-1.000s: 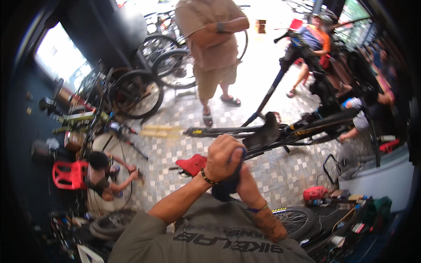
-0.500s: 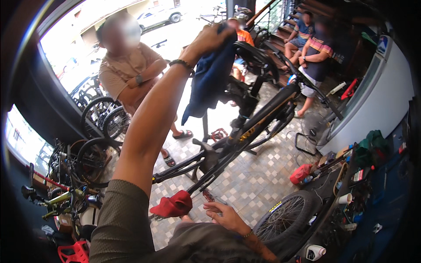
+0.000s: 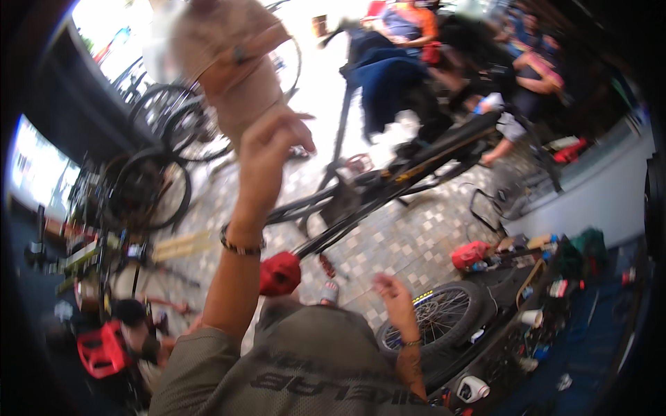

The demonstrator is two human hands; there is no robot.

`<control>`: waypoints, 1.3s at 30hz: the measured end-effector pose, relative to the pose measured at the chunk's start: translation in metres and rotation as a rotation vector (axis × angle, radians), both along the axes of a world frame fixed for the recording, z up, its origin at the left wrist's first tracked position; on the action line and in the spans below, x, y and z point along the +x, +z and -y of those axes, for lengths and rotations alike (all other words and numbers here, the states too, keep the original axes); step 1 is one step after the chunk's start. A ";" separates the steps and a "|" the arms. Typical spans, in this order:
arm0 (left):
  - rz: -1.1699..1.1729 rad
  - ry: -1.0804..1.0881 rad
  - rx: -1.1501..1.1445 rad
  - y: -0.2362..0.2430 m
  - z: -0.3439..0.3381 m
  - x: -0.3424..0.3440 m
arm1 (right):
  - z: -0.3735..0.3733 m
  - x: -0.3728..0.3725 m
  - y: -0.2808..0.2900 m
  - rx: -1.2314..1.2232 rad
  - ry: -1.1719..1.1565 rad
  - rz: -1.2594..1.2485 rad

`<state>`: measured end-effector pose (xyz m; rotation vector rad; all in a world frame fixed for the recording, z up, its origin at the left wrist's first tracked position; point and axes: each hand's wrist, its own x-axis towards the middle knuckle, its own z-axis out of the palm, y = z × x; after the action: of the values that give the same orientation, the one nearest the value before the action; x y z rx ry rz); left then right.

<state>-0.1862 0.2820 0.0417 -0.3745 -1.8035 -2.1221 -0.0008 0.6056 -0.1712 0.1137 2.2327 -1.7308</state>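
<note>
My left hand [image 3: 267, 149] is raised in front of the bicycle, fingers apart and holding nothing, though motion smears it somewhat. Farther off, a dark blue cloth [image 3: 388, 80] hangs draped by the stand post [image 3: 341, 128], apart from my hand. A black bicycle frame [image 3: 416, 165] with gold lettering slants across the middle, lacking a rear wheel at its near end. Around that end is a red cloth [image 3: 280, 274], just right of my left forearm. Low on the right, my right hand [image 3: 397, 298] is open and empty, above a loose bicycle wheel [image 3: 444, 322].
Bicycles [image 3: 149, 187] crowd the left side. A person with folded arms [image 3: 239, 62] stands beyond my left hand; others [image 3: 409, 28] sit or stand at the back. To the right are a red bag [image 3: 472, 254], a white cup [image 3: 531, 318] and a cluttered bench [image 3: 548, 347].
My left hand has let go of the blue cloth and come down toward me. The cloth now hangs by the stand. My right hand has moved right and up. The view has shifted.
</note>
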 end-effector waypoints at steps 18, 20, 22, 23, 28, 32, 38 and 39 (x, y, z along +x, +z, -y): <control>0.660 0.559 0.070 -0.087 0.244 0.275 | 0.067 -0.123 0.026 0.065 0.194 -0.101; 0.722 0.386 0.240 -0.096 0.247 0.266 | 0.068 -0.117 0.027 0.052 0.164 -0.080; 0.765 0.178 0.332 -0.115 0.263 0.261 | 0.056 -0.111 0.017 0.063 0.113 -0.061; 0.809 0.120 0.391 -0.129 0.274 0.264 | 0.046 -0.107 0.014 0.080 0.077 -0.052; 0.673 0.169 0.907 -0.149 0.273 0.277 | 0.002 -0.100 0.037 0.262 -0.039 -0.129; 0.702 0.135 0.813 -0.172 0.268 0.275 | -0.066 -0.119 0.079 0.343 -0.247 -0.223; 0.593 -0.009 0.964 -0.192 0.297 0.301 | -0.181 -0.194 0.137 0.102 -0.569 -0.409; 0.590 -0.048 0.991 -0.183 0.286 0.293 | -0.209 -0.207 0.147 0.031 -0.615 -0.447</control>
<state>0.1072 -0.0036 -0.1415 0.5023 -0.7027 -3.0068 -0.2073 0.8146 -0.0237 0.5135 2.7482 -2.2015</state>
